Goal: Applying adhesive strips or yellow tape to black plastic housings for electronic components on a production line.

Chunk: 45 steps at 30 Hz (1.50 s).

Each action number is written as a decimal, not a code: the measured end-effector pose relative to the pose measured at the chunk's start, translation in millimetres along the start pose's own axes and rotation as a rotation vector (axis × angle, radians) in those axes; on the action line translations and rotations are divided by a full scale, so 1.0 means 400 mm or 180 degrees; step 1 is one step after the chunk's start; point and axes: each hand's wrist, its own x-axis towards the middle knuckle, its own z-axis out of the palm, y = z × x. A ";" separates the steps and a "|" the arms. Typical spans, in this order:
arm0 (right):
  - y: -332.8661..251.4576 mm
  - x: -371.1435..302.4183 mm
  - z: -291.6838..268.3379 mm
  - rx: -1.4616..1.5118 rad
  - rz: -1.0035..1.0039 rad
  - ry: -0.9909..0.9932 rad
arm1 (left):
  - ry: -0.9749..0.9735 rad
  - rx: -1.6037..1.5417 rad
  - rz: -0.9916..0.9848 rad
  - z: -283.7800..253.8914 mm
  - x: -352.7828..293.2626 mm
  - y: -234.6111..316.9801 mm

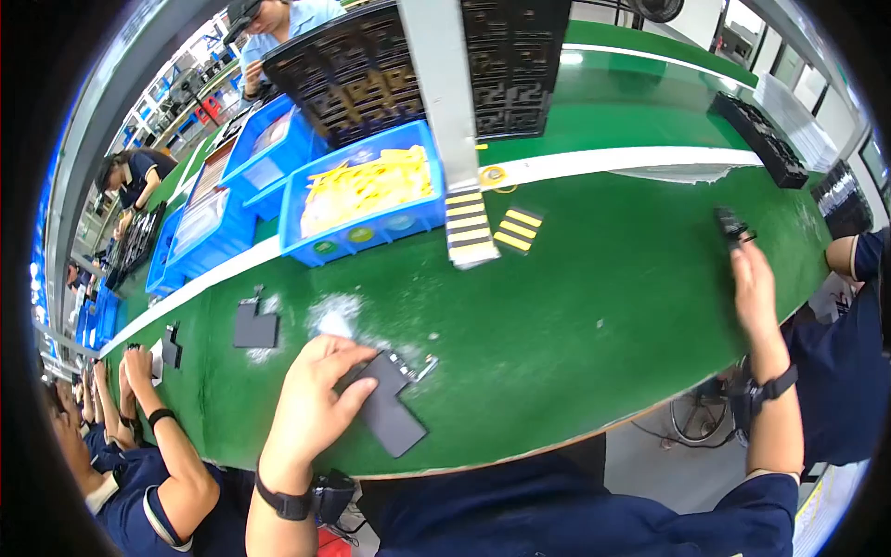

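Near the front of the green table, my left hand (325,395) pinches the upper left edge of a dark grey, L-shaped flat battery pack (394,422). A small flex connector sticks out from the pack's top. Far to the right, my stretched-out right hand (756,288) grips a small black part (730,225) with its fingertips; its exact kind is unclear. A similar battery pack (255,327) lies on the table left of my left hand, by a patch of whitish powder (336,316).
Blue bins (367,243) stand behind, one full of yellow pieces (371,190). A grey post (441,93) rises from the table beside black slotted trays (506,70). A black tray (761,139) lies at the far right. Co-workers sit at left and right, close to the table edge.
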 end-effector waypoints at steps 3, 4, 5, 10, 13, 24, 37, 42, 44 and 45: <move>-0.181 -0.103 0.198 0.1165 -0.0232 -0.0664 | 0.0401 0.0490 0.0700 -0.066 0.013 -0.023; -0.259 -0.116 0.261 0.1535 -0.0141 -0.1224 | 0.0483 -0.0010 0.0801 -0.065 0.009 -0.018; -0.320 -0.125 0.309 0.1909 -0.0026 -0.1779 | 0.0558 -0.0493 0.0913 -0.058 0.012 -0.002; -0.490 -0.160 0.510 0.3501 0.0706 -0.3066 | 0.0142 -0.2360 0.0781 -0.049 0.039 -0.008; -0.521 -0.047 0.462 0.1404 0.0135 -0.2653 | -0.0125 -0.3176 0.0391 -0.066 0.030 -0.065; -0.407 0.166 0.504 -0.1118 -0.0296 -0.0372 | 0.0392 -0.0035 0.0760 -0.042 0.004 -0.060; -0.437 0.199 0.468 -0.0539 -0.0158 -0.0567 | 0.0706 -0.1387 0.0497 -0.091 0.071 -0.075; -0.475 0.183 0.452 -0.1517 -0.0431 -0.0538 | 0.0630 -0.1764 0.0516 -0.069 0.083 -0.098; -0.495 0.172 0.442 -0.1106 -0.0632 0.0093 | 0.0449 -0.1958 0.0419 -0.066 0.087 -0.101; -0.507 0.161 0.448 -0.0213 -0.0534 0.0062 | 0.0461 -0.1967 0.0403 -0.063 0.087 -0.100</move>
